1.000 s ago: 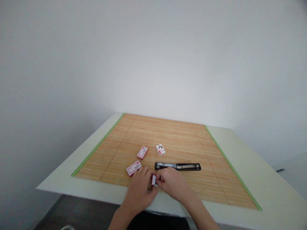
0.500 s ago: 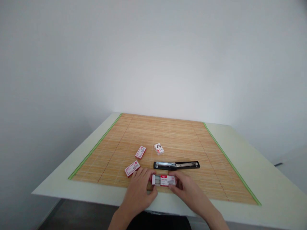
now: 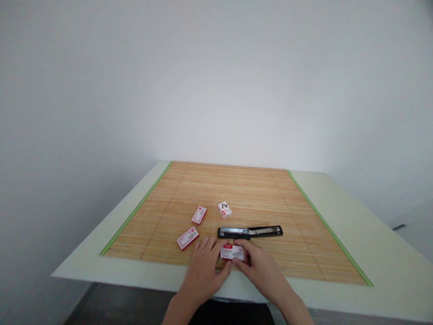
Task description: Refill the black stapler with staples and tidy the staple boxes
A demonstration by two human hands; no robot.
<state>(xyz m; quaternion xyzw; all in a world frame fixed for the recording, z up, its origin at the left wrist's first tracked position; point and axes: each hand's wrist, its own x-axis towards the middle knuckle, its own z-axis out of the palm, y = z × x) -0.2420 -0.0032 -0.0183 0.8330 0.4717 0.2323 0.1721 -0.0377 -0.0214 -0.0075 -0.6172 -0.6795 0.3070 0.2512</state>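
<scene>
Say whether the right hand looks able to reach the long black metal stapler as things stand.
Probably yes: the stapler lies beyond the right hand with nothing between them, though that hand likely must first release the small red and white cardboard box it holds.

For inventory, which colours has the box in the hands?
The box is mainly white and red, in the head view.

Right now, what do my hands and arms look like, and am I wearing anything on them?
Your left hand and right hand are ungloved, with no visible rings, watch or markings. No sleeves show on your forearms. Black clothing shows between them.
</scene>
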